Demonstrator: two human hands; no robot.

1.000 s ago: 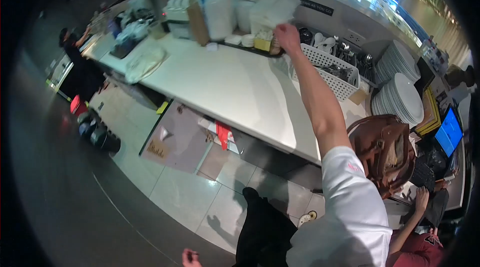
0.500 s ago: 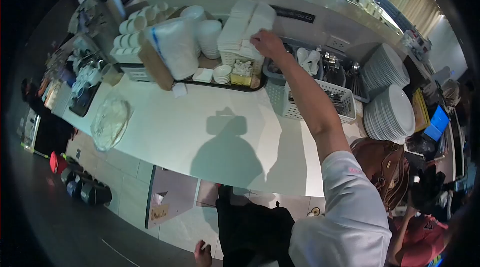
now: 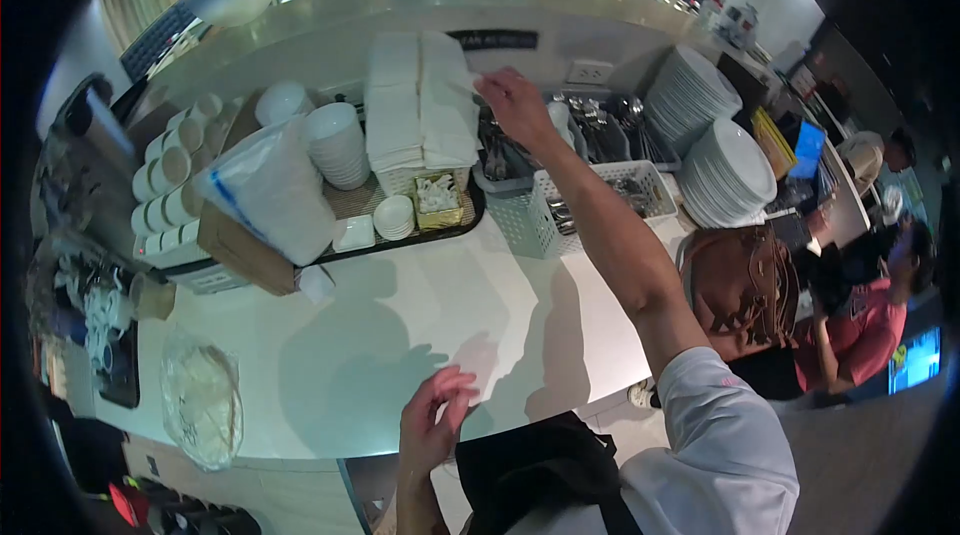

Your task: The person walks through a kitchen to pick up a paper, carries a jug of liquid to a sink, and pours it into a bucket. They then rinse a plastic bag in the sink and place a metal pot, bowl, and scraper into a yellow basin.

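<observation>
My right hand (image 3: 518, 107) reaches across the counter, its bent fingertips pinched at the right edge of a tall stack of white folded napkins (image 3: 420, 100). The napkins rise from a white basket at the back of a dark tray. Just under that wrist are grey bins of cutlery (image 3: 600, 130) and a white perforated basket (image 3: 555, 225) with more metal cutlery. Above the counter's front edge hovers my left hand (image 3: 438, 420), fingers loosely curved and apart, holding nothing.
On the dark tray (image 3: 400, 243) sit small white dishes (image 3: 393, 218) and a yellow box of packets (image 3: 438, 197). Stacked white plates (image 3: 728, 175) and a brown leather bag (image 3: 740, 280) stand right. Cups (image 3: 170, 170) and a clear plastic bag (image 3: 203, 400) lie left. A person in red (image 3: 870, 330) is nearby.
My view has turned to the right. My left hand has risen from below up over the counter's edge. My right hand has shifted from the napkins' top to their right edge.
</observation>
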